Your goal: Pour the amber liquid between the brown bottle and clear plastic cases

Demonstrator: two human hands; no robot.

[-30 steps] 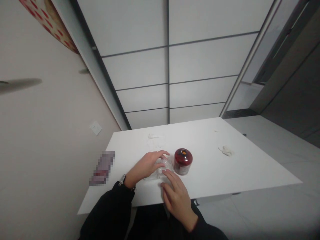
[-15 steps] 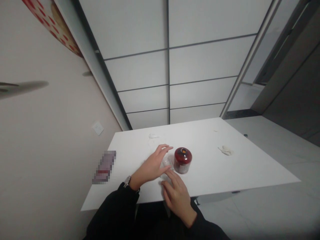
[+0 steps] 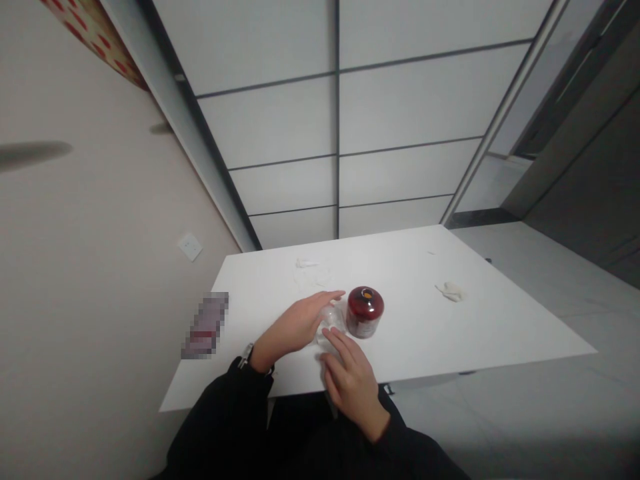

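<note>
My left hand (image 3: 295, 327) curves over a small bundle of clear plastic (image 3: 330, 327), its fingertips close to a round, dark red jar (image 3: 365, 312) with an orange spot on its lid. My right hand (image 3: 353, 381) presses its fingers on the lower part of the plastic, which is gathered between my hands. The plastic is partly hidden by my fingers. Neither hand seems to touch the jar, which stands upright just beyond them. A wristwatch (image 3: 246, 355) shows on my left wrist.
The white table (image 3: 425, 333) carries a crumpled white tissue (image 3: 451, 291) at right and a thin piece of clear film (image 3: 310, 273) at the back. A pixelated object (image 3: 205, 327) lies at the left edge, by a wall with a socket (image 3: 190, 247).
The plastic has drawn together from a wider spread into a tighter bundle between my hands. My left fingers have moved up towards the jar. The view has shifted slightly.
</note>
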